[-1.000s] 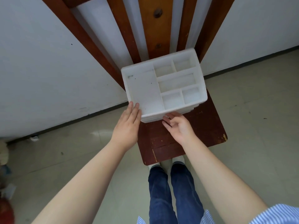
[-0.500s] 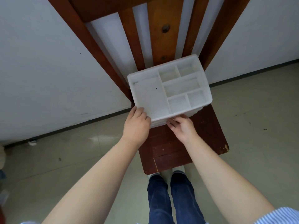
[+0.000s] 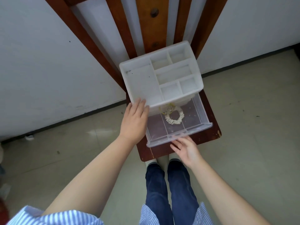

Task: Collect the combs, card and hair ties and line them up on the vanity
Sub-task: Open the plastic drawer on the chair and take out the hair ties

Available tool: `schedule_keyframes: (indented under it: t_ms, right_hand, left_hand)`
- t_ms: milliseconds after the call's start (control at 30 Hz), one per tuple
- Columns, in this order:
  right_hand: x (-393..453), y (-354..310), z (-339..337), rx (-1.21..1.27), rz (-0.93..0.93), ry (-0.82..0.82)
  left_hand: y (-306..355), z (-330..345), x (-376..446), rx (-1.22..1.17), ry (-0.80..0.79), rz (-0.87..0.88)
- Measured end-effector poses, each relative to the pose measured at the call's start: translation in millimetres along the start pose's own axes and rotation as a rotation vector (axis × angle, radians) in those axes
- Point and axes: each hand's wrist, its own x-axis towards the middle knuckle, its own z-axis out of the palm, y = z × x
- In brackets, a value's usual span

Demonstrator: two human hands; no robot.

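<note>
A white plastic organizer with several top compartments stands on a dark wooden chair seat. Its clear drawer is pulled out toward me. Inside the drawer lie a cream scrunchie hair tie and a thin yellow elastic, partly under the organizer's front edge. My left hand rests flat against the organizer's front left corner. My right hand touches the drawer's front lip with its fingertips, fingers apart. No comb or card is visible.
The chair's slatted back rises behind the organizer against a white wall. Pale tiled floor surrounds the chair. My legs in blue jeans stand right at the seat's front edge.
The clear drawer has slid out toward me, exposing the scrunchie and yellow elastic. My right hand moved back with the drawer front; my left hand stayed on the organizer.
</note>
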Motion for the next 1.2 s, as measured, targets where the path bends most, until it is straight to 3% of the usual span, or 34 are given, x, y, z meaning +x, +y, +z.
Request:
schedule_keyframes:
  t_ms: [33,167,200,333,467,633,867,1033,1200]
  right_hand:
    - [-3.3,-4.1,2.7,-0.122,0.027,0.027]
    - [-27.6,-29.8,16.9,-1.080,0.153,0.007]
    - [-31.7,-36.4,22.2,-1.213,0.060,-0.020]
    - [-13.6,-57.5,50.9,-1.771,-0.673,0.002]
    - [27.6,-54.1,73.1,-2.294,-0.761,-0.073]
    - [47.3,-46.9,69.4,-2.451,-0.853,-0.049]
    - [50.2,-58.0,59.5,-2.515,-0.860,-0.118]
    - [47.3,-65.6,56.1,-2.474,-0.902,-0.196]
    - [41.5,-65.4,50.6,-2.473,-0.910,-0.271]
  left_hand:
    - [4.9,5.7,-8.5,0.000,0.016,0.041]
    - [20.9,18.3,-39.3,-0.064,0.000,0.067]
    - [24.5,18.6,-43.6,-0.085,-0.031,0.029]
    - [32.4,17.9,-51.4,-0.152,-0.131,-0.128]
    - [24.2,15.8,-54.5,-0.117,-0.177,-0.147]
    - [19.3,18.2,-58.8,-0.085,-0.258,-0.030]
    - [16.7,22.5,-52.4,-0.127,-0.259,-0.071]
    - [15.0,26.1,-55.9,-0.073,-0.386,-0.046]
    - [21.8,20.8,-52.6,-0.071,-0.278,-0.031]
